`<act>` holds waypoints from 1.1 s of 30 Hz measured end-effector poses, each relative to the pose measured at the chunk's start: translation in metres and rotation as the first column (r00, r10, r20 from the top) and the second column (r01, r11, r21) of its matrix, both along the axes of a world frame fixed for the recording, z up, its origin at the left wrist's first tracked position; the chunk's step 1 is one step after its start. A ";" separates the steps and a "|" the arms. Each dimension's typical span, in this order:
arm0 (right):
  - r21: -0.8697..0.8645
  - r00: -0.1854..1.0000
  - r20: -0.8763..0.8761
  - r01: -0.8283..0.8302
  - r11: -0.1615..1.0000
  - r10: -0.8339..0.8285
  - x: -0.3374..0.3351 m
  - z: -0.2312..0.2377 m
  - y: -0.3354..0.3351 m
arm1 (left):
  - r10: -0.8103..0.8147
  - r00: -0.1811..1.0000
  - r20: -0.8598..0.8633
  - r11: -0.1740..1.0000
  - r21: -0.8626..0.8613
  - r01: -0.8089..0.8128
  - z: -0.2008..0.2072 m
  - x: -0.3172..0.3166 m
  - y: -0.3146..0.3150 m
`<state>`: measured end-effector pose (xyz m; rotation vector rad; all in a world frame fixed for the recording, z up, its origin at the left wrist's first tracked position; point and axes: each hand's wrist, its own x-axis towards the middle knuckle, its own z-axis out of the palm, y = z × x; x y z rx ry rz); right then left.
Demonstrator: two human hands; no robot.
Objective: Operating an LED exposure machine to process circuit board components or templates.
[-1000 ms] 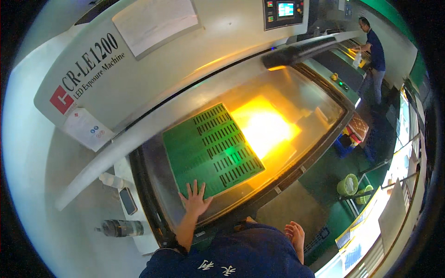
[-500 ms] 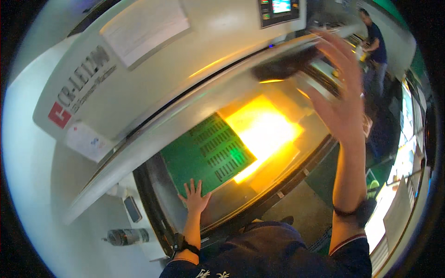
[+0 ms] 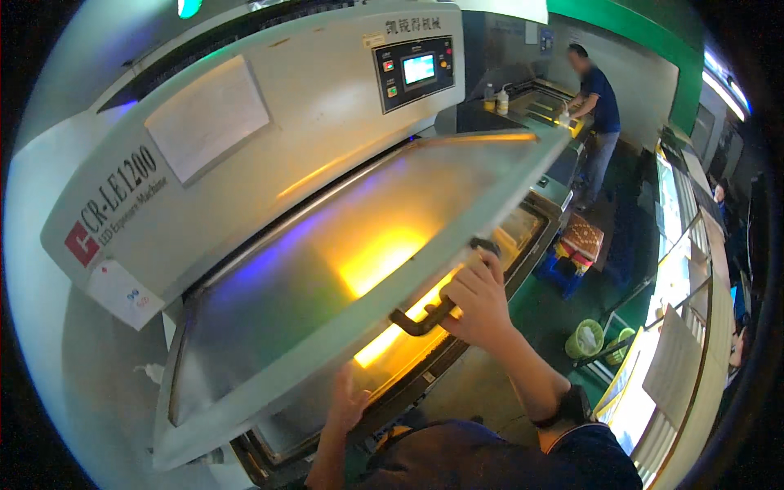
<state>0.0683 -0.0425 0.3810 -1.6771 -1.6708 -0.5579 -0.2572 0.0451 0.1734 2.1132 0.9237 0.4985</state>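
My right hand (image 3: pixel 478 302) is wrapped round a black handle (image 3: pixel 423 318) on the front edge of a large framed lid (image 3: pixel 269 327). The lid has a pale green rim and a translucent panel, and it slopes over the bed of a grey exposure machine (image 3: pixel 318 106). Yellow light glows from the lit bed (image 3: pixel 408 343) through the panel and along the gap under the lid. My left hand (image 3: pixel 349 402) is raised by the bed's front edge, just below the lid rim. Its fingers look apart and hold nothing, though they are slightly blurred. The lid hides most of the bed.
A control panel with a lit screen (image 3: pixel 419 69) is on the machine. At the back right a person (image 3: pixel 600 98) works at another table, near bottles (image 3: pixel 502 102). On the right are a stool (image 3: pixel 581 241), a green basket (image 3: pixel 585 339) and a bright lit rack (image 3: pixel 665 269).
The lid has come down over the bed. My right hand has moved from raised high to the handle. My left hand has left the green sheet, which is now hidden.
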 end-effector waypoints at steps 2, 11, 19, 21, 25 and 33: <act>-0.127 0.999 0.009 0.051 0.991 -0.050 -0.005 -0.014 -0.025 | -0.398 0.915 0.065 0.856 -0.332 0.396 0.050 0.016 -0.027; -0.948 0.974 0.214 0.190 0.257 0.069 0.004 -0.241 -0.051 | -0.263 0.927 -0.268 0.964 -0.024 0.266 0.020 0.068 0.048; -0.981 0.986 0.153 0.143 0.131 0.071 -0.006 -0.270 -0.051 | 0.281 0.767 -0.576 0.924 0.378 -0.054 -0.097 0.046 0.056; -0.977 0.980 0.173 0.158 0.143 0.100 -0.006 -0.277 -0.054 | 0.276 0.784 -0.556 0.920 0.390 -0.048 -0.098 0.045 0.056; -0.983 0.989 0.125 0.114 0.145 0.072 -0.019 -0.246 -0.055 | 0.303 0.797 -0.522 0.909 0.409 -0.078 -0.101 0.040 0.058; 0.320 0.935 -0.334 -0.002 0.948 0.114 0.035 0.022 -0.033 | 0.288 0.740 -0.607 0.920 0.389 -0.040 -0.098 0.042 0.061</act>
